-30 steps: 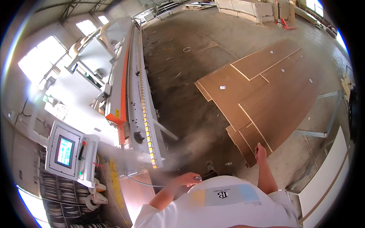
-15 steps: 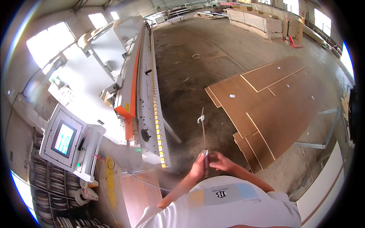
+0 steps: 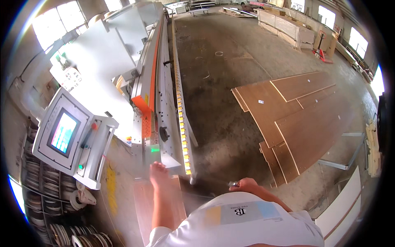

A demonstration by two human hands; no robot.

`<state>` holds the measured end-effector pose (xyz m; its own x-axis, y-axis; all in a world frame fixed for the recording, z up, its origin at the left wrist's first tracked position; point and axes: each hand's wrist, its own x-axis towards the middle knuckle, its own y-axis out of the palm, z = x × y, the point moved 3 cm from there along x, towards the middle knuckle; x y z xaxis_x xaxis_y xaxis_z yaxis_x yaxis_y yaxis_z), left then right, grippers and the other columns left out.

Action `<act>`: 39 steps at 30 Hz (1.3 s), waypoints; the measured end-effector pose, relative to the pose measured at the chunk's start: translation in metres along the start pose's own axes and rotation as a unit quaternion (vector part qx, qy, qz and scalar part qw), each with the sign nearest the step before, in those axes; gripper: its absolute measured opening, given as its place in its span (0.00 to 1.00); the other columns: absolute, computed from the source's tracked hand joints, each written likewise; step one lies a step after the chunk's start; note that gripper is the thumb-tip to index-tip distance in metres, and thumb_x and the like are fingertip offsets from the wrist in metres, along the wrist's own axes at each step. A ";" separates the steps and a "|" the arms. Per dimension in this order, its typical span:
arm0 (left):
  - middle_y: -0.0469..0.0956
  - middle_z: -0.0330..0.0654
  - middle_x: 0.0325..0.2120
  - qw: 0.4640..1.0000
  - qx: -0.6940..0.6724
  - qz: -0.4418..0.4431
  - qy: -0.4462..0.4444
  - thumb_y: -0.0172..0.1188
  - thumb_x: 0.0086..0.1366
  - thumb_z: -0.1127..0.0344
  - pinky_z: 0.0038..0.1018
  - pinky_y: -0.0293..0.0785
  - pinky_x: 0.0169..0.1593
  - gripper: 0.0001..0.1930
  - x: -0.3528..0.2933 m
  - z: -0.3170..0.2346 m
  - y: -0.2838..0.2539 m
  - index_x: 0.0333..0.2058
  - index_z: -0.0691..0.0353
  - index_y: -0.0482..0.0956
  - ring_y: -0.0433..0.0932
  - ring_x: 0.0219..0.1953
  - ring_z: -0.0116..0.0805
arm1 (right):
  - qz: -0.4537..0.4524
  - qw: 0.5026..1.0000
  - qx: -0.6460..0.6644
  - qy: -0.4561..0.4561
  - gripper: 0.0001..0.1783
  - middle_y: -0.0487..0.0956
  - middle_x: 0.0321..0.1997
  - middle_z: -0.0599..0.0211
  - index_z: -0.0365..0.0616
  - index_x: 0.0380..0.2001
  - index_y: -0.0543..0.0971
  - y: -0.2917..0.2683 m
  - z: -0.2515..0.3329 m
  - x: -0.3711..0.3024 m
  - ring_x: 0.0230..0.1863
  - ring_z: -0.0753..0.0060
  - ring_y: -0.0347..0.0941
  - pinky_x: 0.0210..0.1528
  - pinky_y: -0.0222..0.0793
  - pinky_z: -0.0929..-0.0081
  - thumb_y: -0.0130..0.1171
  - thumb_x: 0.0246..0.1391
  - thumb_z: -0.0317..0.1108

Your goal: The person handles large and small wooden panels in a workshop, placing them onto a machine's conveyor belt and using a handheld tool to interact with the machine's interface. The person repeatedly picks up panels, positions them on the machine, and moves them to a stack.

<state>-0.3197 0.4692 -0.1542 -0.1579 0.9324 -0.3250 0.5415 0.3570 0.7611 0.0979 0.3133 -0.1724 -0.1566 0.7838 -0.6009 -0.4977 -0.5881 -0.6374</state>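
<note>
My left hand (image 3: 159, 175) reaches forward over a brown wood panel (image 3: 141, 206), close to the near end of a long white machine (image 3: 153, 152). Its fingertips point at the machine and look slightly apart, though motion softens them; whether they touch anything I cannot tell. My right hand (image 3: 247, 185) is closed in front of my shirt. A small silver-and-dark metal tool (image 3: 233, 184) pokes out of that fist on its left side; the rest is covered by the fingers.
A control panel with a lit screen (image 3: 64, 131) stands at the left, above racks of coiled edge strips (image 3: 41, 181). Beside the machine runs a rail of yellow rollers (image 3: 181, 123). Large brown boards (image 3: 284, 111) are stacked at the right. A red pallet jack (image 3: 321, 55) stands farther back.
My hands have parted: the left went left and forward toward the machine, the right drew slightly right with the small tool. The thin strip seen above my hands has gone from view.
</note>
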 end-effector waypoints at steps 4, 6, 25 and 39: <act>0.69 0.30 0.22 0.990 0.013 -0.123 0.063 0.55 0.74 0.51 0.25 0.60 0.29 0.16 0.006 -0.046 -0.042 0.28 0.50 0.71 0.67 0.24 0.26 | 0.080 0.991 -0.103 -0.037 0.31 0.86 0.40 0.59 0.57 0.39 0.87 0.032 -0.016 0.019 0.43 0.48 0.82 0.45 0.77 0.58 0.55 0.55 0.71; 0.63 0.30 0.18 0.988 0.070 -0.114 0.079 0.55 0.75 0.50 0.25 0.57 0.25 0.19 -0.007 -0.062 -0.060 0.24 0.50 0.67 0.63 0.21 0.24 | 0.076 0.993 -0.079 -0.037 0.31 0.86 0.40 0.58 0.56 0.40 0.87 0.013 0.005 0.013 0.43 0.48 0.82 0.44 0.77 0.57 0.55 0.56 0.70; 0.80 0.48 0.45 0.594 0.718 0.259 0.255 0.73 0.54 0.64 0.40 0.81 0.41 0.34 -0.185 0.058 0.124 0.59 0.57 0.70 0.83 0.42 0.51 | 0.165 0.857 0.366 -0.322 0.30 0.68 0.67 0.63 0.38 0.66 0.65 -0.017 0.145 0.014 0.67 0.72 0.63 0.71 0.57 0.68 0.43 0.75 0.51; 0.82 0.37 0.36 0.298 0.878 -0.095 0.362 0.61 0.59 0.64 0.39 0.73 0.46 0.06 -0.097 -0.162 -0.037 0.35 0.51 0.84 0.77 0.46 0.42 | 0.182 0.931 0.209 -0.236 0.33 0.77 0.64 0.53 0.38 0.66 0.67 -0.007 0.089 0.040 0.59 0.63 0.77 0.60 0.72 0.66 0.62 0.65 0.43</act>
<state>-0.4580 0.3750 -0.0600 -0.1148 0.8995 0.4217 -0.0375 0.4202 -0.9066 0.0197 0.3664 -0.1486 -0.6889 0.6057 -0.3981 -0.6111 -0.7808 -0.1303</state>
